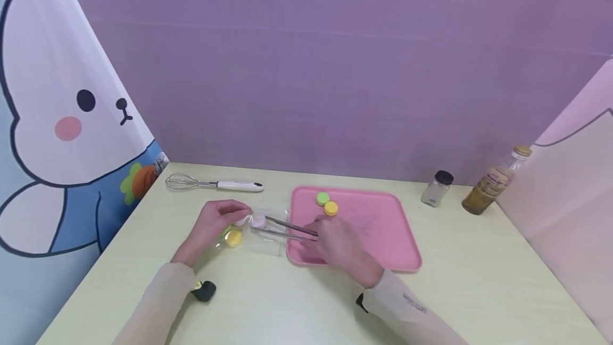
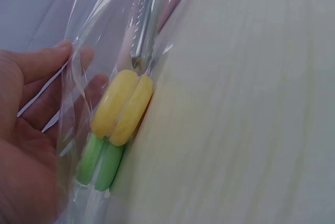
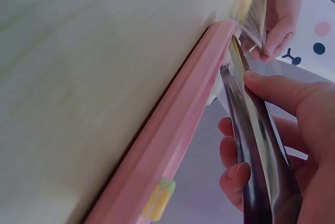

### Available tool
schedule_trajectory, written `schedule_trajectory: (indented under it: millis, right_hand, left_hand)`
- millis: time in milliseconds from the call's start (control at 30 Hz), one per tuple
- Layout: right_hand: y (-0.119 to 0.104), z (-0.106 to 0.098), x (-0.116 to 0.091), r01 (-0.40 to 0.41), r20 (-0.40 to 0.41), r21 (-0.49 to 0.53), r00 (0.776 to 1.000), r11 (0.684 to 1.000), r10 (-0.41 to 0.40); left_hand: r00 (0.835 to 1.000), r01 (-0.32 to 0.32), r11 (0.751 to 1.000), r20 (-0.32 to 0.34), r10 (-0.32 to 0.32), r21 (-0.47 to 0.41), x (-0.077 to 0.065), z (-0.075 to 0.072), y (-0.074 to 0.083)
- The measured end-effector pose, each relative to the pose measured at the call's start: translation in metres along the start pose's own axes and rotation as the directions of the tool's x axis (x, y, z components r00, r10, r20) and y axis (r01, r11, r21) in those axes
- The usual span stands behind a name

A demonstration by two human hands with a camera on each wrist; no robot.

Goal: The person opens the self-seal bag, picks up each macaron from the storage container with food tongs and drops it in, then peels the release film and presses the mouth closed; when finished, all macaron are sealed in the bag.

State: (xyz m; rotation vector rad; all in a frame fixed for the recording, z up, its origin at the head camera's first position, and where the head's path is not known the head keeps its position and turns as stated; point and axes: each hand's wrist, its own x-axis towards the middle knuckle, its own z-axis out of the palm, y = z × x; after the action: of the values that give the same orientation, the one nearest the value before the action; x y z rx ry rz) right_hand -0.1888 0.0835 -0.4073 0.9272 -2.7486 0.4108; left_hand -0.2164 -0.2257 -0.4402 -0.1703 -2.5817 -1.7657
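My left hand (image 1: 210,228) pinches the edge of a clear plastic bag (image 1: 270,248) lying left of the pink tray. Inside the bag are a yellow macaron (image 2: 116,106) and a green macaron (image 2: 99,161), side by side in the left wrist view. My right hand (image 1: 339,241) grips metal tongs (image 3: 255,166), which point left across the tray's edge. Their tips are at the bag, on either side of a light purple macaron (image 1: 258,221); I cannot tell whether they squeeze it.
On the pink tray (image 1: 392,249) sit a green macaron (image 1: 323,198) and a yellow macaron (image 1: 331,208). A whisk (image 1: 234,186) lies at the back left. A black-lidded jar (image 1: 435,191) and a corked bottle (image 1: 493,185) stand at the back right.
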Motion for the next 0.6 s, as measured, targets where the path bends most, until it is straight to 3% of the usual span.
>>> schedule_trajectory:
  millis: [600]
  right_hand:
    - [-0.009, 0.006, 0.011, -0.080, 0.021, 0.047, 0.997, 0.996, 0.079]
  left_hand:
    - [1.000, -0.011, 1.000, -0.001, 0.011, -0.020, 0.000, 0.002, 0.001]
